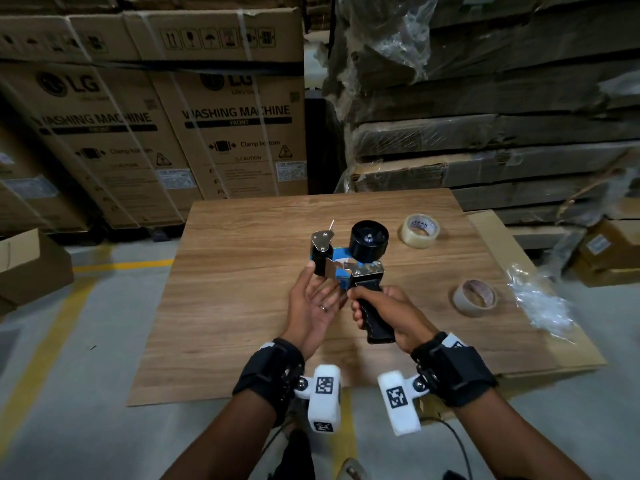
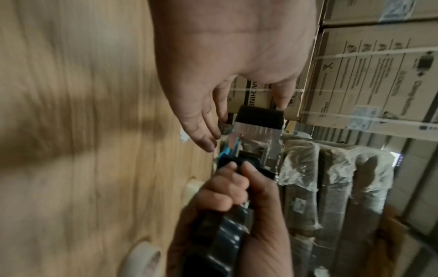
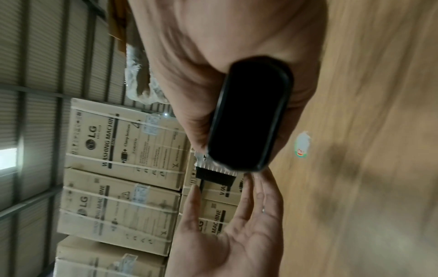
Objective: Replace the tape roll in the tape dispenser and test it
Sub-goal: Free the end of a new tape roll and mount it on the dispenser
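Note:
The tape dispenser [image 1: 349, 268] hangs above the wooden table [image 1: 242, 323]. Its black hub [image 1: 369, 239] carries no roll. My right hand [image 1: 360, 304] grips the black handle [image 3: 249, 112]. My left hand [image 1: 322, 284] is open, palm up, with straight fingers on either side of the black front roller [image 2: 259, 117], beside the serrated blade; whether they touch it is unclear. A clear tape roll [image 1: 420, 230] lies flat on the table to the dispenser's right. A thin, nearly used-up roll [image 1: 474, 297] lies nearer me on the right.
Crumpled clear plastic wrap [image 1: 540, 306] lies at the table's right edge on a cardboard sheet [image 1: 502, 237]. Washing machine cartons [image 1: 207, 116] stand behind the table at left, and wrapped stacks of flat cardboard [image 1: 485, 116] at right. Small boxes [image 1: 609, 251] sit at the far right.

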### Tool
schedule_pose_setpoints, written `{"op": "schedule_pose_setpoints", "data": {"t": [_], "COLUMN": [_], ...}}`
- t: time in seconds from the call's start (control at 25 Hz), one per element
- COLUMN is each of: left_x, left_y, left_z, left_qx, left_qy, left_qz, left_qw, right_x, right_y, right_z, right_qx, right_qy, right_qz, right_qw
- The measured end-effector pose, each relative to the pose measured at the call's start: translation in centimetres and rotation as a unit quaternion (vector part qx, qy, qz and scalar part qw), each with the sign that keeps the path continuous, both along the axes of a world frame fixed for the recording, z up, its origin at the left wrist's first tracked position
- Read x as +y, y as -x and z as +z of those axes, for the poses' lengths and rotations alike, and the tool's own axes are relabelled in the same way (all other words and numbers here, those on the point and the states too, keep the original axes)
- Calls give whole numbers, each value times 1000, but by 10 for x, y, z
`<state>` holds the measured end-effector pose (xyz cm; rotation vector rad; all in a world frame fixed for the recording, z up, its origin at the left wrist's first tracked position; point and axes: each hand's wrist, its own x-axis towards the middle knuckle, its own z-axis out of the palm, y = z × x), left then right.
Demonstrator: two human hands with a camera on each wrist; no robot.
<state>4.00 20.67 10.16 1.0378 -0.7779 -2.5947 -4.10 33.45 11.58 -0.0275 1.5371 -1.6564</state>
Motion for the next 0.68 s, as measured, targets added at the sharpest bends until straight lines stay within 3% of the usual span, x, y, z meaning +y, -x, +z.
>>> {"op": "schedule_pose_setpoints", "data": {"t": [0.24,0.68], "left_x": [26,41], "left_y": [10,2], "left_z": [27,43], "left_qx": [37,-12], "left_qy": [46,42], "left_qz": [-8,22], "left_qw": [998,999], "right_x": [23,34], "right_y": [-2,-15], "right_z": [24,24], "right_qx": [30,41], "right_qy": [9,18], "right_qz": [3,-3], "right_qw": [999,999]}}
